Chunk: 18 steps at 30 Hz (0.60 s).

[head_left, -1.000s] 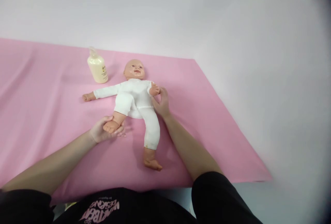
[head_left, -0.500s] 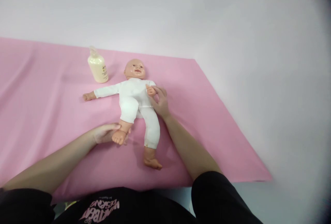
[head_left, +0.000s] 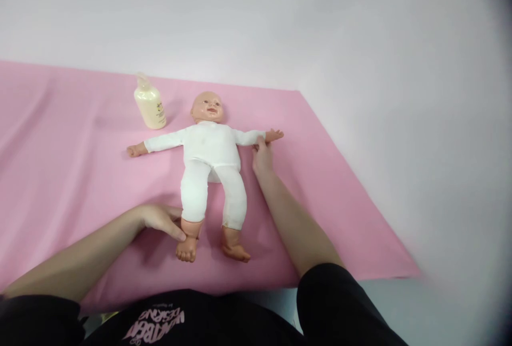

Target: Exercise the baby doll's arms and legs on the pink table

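Note:
A baby doll with a white cloth body lies face up, its head away from me and its arms spread out sideways. My left hand is closed around the doll's ankle on the left side; some of its fingers are hidden behind that leg. At the doll's outstretched arm on the right, my right hand grips the sleeve end near the wrist between thumb and fingers. The doll's other leg rests on the cloth, untouched.
A pump bottle of pale yellow liquid stands to the left of the doll's head. Pink cloth covers the table, with soft folds at the left. A white wall rises behind and along the right side.
The doll's leg in my left hand has gone from bent and raised to straight and lower. My right hand has swung the doll's arm from across its chest out to the right.

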Motion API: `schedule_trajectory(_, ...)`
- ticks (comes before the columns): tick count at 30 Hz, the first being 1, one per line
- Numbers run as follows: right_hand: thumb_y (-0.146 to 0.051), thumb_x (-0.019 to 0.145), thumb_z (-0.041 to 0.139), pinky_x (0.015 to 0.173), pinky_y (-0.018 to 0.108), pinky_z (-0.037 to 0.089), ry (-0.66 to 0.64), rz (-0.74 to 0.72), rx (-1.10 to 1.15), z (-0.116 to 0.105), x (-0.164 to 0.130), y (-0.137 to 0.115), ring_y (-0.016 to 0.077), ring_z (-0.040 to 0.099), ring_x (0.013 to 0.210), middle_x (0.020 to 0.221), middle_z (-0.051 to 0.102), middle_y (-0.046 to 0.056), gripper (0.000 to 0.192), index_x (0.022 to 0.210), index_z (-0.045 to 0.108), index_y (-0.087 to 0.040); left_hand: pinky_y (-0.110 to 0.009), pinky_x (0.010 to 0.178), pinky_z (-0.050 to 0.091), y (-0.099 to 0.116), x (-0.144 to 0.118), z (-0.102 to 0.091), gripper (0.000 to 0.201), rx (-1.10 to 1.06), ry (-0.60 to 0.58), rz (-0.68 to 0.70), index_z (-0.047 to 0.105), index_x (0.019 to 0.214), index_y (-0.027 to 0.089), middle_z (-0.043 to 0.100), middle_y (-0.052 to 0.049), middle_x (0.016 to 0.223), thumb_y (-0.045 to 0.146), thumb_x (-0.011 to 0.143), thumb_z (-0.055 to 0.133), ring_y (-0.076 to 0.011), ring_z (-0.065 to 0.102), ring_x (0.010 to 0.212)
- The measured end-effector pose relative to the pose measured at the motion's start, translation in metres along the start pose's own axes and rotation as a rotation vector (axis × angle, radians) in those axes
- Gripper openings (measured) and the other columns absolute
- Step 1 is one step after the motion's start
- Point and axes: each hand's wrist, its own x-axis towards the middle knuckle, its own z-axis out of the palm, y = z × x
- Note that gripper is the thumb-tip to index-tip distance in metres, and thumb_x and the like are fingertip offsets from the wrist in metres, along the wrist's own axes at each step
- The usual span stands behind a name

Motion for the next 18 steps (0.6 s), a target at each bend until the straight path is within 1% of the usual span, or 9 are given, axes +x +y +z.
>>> schedule_trajectory(2, -0.057, 0.094, 0.051, 0.09, 0.043, 0.061, -0.046, -0.03, -0.035, -0.004, 0.006, 0.007, 0.0217, 0.069, 0.116, 0.147, 0.055, 0.016, 0.076, 0.159, 0.022, -0.028, -0.034, 0.098, 0.057, -0.002, 0.0, 0.0, 0.041, -0.007, 0.03, -0.008, 0.076, 0.119, 0.02, 0.077, -0.01, 0.116, 0.044, 0.086, 0.08, -0.0261, 0.072, 0.108)
schedule_trajectory(5, -0.065, 0.096, 0.046, 0.087, 0.045, 0.062, -0.092, -0.088, -0.102, -0.007, 0.008, 0.01, 0.023, 0.069, 0.115, 0.145, 0.056, 0.016, 0.074, 0.158, 0.028, -0.029, -0.035, 0.092, 0.058, 0.004, 0.001, 0.003, 0.045, -0.058, 0.013, -0.012, 0.076, 0.115, 0.019, 0.077, -0.009, 0.105, 0.049, 0.083, 0.082, -0.0259, 0.073, 0.099)
schedule_trajectory(8, -0.064, 0.095, 0.049, 0.084, 0.044, 0.062, -0.048, -0.095, -0.124, -0.003, 0.002, 0.004, 0.0243, 0.069, 0.114, 0.142, 0.058, 0.017, 0.075, 0.157, 0.031, -0.026, -0.036, 0.085, 0.058, 0.015, 0.003, 0.007, 0.051, -0.137, -0.042, 0.004, 0.076, 0.112, 0.018, 0.075, -0.008, 0.089, 0.057, 0.08, 0.082, -0.0261, 0.072, 0.086)
schedule_trajectory(10, -0.061, 0.094, 0.054, 0.083, 0.042, 0.062, -0.019, -0.108, -0.138, 0.001, -0.005, -0.003, 0.0246, 0.07, 0.111, 0.137, 0.061, 0.016, 0.071, 0.151, 0.038, -0.023, -0.037, 0.084, 0.057, 0.02, 0.003, 0.009, 0.053, -0.198, -0.075, 0.015, 0.074, 0.111, 0.018, 0.073, -0.008, 0.084, 0.059, 0.079, 0.081, -0.0258, 0.07, 0.082)
schedule_trajectory(12, -0.059, 0.093, 0.059, 0.084, 0.04, 0.061, -0.031, -0.173, -0.172, 0.005, -0.013, -0.012, 0.0237, 0.069, 0.108, 0.131, 0.063, 0.015, 0.063, 0.142, 0.045, -0.022, -0.04, 0.086, 0.056, 0.021, 0.003, 0.009, 0.055, -0.278, -0.099, 0.04, 0.071, 0.109, 0.018, 0.071, -0.007, 0.081, 0.061, 0.077, 0.082, -0.0254, 0.069, 0.078)
schedule_trajectory(13, -0.058, 0.093, 0.06, 0.085, 0.039, 0.061, -0.048, -0.228, -0.196, 0.008, -0.017, -0.016, 0.0235, 0.069, 0.109, 0.129, 0.064, 0.014, 0.06, 0.139, 0.048, -0.022, -0.042, 0.087, 0.055, 0.02, 0.002, 0.009, 0.056, -0.33, -0.091, 0.065, 0.07, 0.107, 0.017, 0.07, -0.007, 0.078, 0.062, 0.075, 0.082, -0.0256, 0.068, 0.076)
schedule_trajectory(16, -0.057, 0.093, 0.062, 0.088, 0.036, 0.06, -0.117, -0.393, -0.273, 0.016, -0.03, -0.027, 0.0238, 0.067, 0.114, 0.13, 0.064, 0.013, 0.057, 0.137, 0.05, -0.023, -0.046, 0.086, 0.054, 0.011, 0.004, 0.009, 0.058, -0.466, 0.009, 0.158, 0.068, 0.097, 0.016, 0.066, -0.007, 0.07, 0.066, 0.071, 0.081, -0.0264, 0.064, 0.073)
schedule_trajectory(18, -0.056, 0.095, 0.061, 0.088, 0.034, 0.059, -0.167, -0.448, -0.304, 0.022, -0.038, -0.033, 0.0231, 0.066, 0.115, 0.134, 0.063, 0.013, 0.056, 0.14, 0.05, -0.024, -0.046, 0.083, 0.053, 0.003, 0.008, 0.008, 0.055, -0.576, 0.18, 0.22, 0.067, 0.088, 0.015, 0.062, -0.007, 0.065, 0.067, 0.073, 0.077, -0.0257, 0.06, 0.07)
